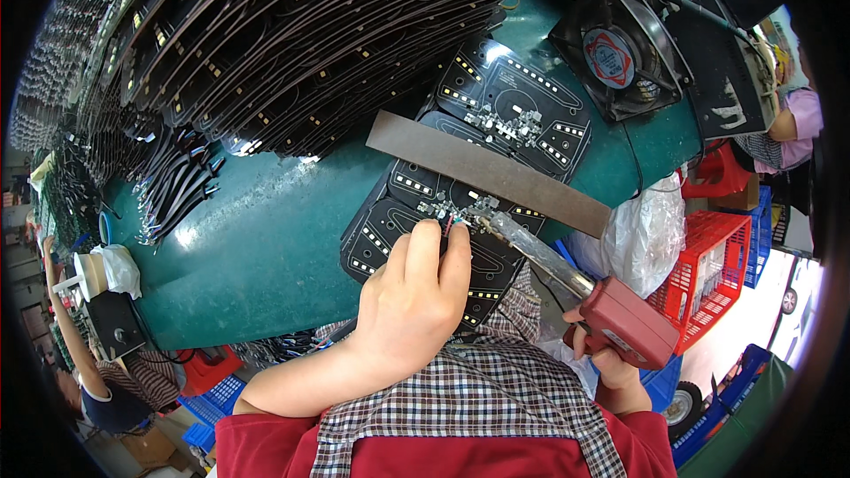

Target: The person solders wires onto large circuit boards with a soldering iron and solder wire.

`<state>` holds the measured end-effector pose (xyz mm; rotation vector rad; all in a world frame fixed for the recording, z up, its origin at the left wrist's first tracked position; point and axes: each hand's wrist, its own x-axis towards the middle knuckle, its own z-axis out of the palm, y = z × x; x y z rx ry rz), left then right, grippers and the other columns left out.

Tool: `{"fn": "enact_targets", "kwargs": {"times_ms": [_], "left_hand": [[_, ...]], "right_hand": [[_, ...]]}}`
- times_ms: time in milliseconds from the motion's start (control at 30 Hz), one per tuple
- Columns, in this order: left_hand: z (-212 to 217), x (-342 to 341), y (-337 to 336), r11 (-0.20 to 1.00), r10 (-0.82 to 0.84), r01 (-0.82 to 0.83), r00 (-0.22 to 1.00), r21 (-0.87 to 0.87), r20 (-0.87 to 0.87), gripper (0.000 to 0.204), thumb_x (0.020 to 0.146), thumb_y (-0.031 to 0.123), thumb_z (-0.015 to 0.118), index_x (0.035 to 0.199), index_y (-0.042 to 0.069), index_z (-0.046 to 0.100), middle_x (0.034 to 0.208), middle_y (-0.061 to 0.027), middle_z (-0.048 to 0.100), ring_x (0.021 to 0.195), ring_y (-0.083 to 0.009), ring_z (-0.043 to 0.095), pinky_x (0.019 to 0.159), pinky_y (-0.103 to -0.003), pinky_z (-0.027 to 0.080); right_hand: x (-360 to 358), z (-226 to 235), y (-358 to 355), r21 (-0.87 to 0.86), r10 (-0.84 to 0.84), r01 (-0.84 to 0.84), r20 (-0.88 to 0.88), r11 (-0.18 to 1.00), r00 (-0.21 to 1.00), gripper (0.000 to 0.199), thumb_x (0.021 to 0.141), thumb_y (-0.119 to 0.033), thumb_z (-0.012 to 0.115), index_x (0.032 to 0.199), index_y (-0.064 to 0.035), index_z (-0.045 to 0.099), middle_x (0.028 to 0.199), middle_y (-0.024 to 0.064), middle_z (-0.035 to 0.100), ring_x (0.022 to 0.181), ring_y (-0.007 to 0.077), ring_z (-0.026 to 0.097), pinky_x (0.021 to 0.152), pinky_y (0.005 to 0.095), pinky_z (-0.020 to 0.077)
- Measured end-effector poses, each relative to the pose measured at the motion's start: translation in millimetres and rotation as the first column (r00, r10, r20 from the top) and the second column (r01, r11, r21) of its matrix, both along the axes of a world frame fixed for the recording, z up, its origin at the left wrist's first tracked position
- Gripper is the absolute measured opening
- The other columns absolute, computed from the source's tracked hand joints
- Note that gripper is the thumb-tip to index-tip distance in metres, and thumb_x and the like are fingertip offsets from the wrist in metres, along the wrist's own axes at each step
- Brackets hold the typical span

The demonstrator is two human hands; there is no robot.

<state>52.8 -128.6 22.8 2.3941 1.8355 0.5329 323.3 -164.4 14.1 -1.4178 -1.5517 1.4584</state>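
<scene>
My left hand is closed in a pinch over the black LED circuit board. Thin wires show at its fingertips, close to small silvery parts in the middle of the board. My right hand is wrapped round the dark red handle of a soldering gun. The gun's long metal barrel points up and left, and its tip is beside the wires. A flat brown bar lies slantwise across the panel of boards. Beyond it, another LED board carries a cluster of small silvery parts.
Tall stacks of black LED boards fill the far left of the green table. Bundled dark wires lie beside them. A square fan stands at far right. Red crates and clear plastic are right of the table.
</scene>
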Motion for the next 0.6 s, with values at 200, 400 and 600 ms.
{"fn": "enact_targets", "kwargs": {"times_ms": [200,400,600], "left_hand": [[-5.1,-2.3,-1.1,0.999,-0.003,0.007,0.993,-0.034,0.118,0.034,0.070,0.002,0.060,0.103,-0.004,0.060,0.086,-0.0086,0.046,0.072,-0.0184,0.055,0.052,-0.025,0.050],[-6.2,-3.3,-0.2,0.999,-0.027,0.031,0.988,-0.023,0.150,0.036,0.068,0.001,0.059,0.104,-0.004,0.060,0.085,-0.0089,0.045,0.072,-0.0192,0.056,0.055,-0.025,0.050],[-4.5,-4.8,2.0,0.998,-0.055,0.056,0.993,-0.010,0.104,0.036,0.068,0.002,0.059,0.104,-0.005,0.059,0.085,-0.0094,0.045,0.075,-0.0193,0.055,0.055,-0.024,0.051]], "right_hand": [[2.3,-6.0,-1.6,0.077,0.007,-0.012,0.055,0.997,0.998,0.047,0.078,-0.041,0.069,0.100,-0.0004,0.065,0.090,0.0135,0.067,0.087,0.0296,0.066,0.081,0.0360,0.0513],[-3.3,-3.3,3.0,0.068,0.047,-0.047,0.005,0.997,0.999,0.046,0.080,-0.039,0.067,0.101,0.0012,0.064,0.087,0.0123,0.067,0.084,0.0285,0.067,0.079,0.0355,0.0516],[0.0,-3.0,5.0,0.049,0.071,-0.072,0.017,0.996,0.997,0.054,0.076,-0.035,0.071,0.109,0.0060,0.060,0.091,0.0143,0.067,0.080,0.0270,0.067,0.075,0.0330,0.0522]]}}
